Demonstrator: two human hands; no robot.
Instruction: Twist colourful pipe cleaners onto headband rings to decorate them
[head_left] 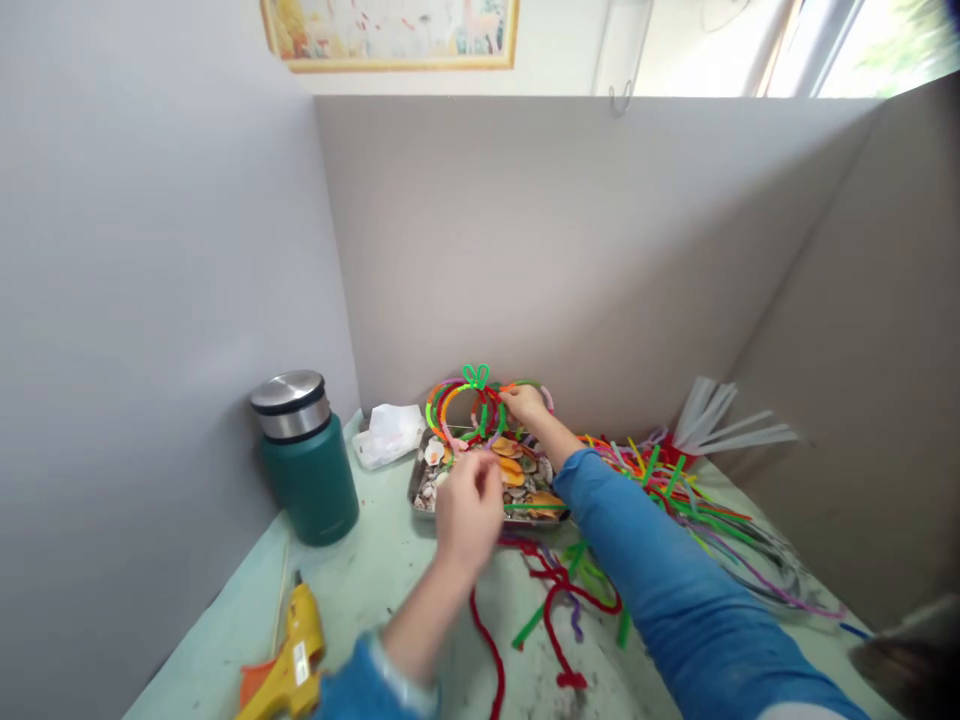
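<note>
Several rings of coloured pipe cleaners (449, 396), one topped by a green bow (476, 376), stand at the back of a metal tray of shells (512, 470). My right hand (525, 406) reaches to their right side, its fingertips pinched at a ring's edge. My left hand (470, 505) is nearer, over the tray's front left part, with the fingers curled together; whatever they may hold is hidden. Below it, a dark red pipe cleaner (489, 640) trails across the table. My left hand covers part of the shells.
A green bottle (310, 480) and a yellow glue gun (296, 650) are at left. White tissue (394, 432) sits beside the tray. At right lie many pipe cleaners (675, 490) and pale glue sticks (709, 415). Grey partitions (585, 250) enclose the table.
</note>
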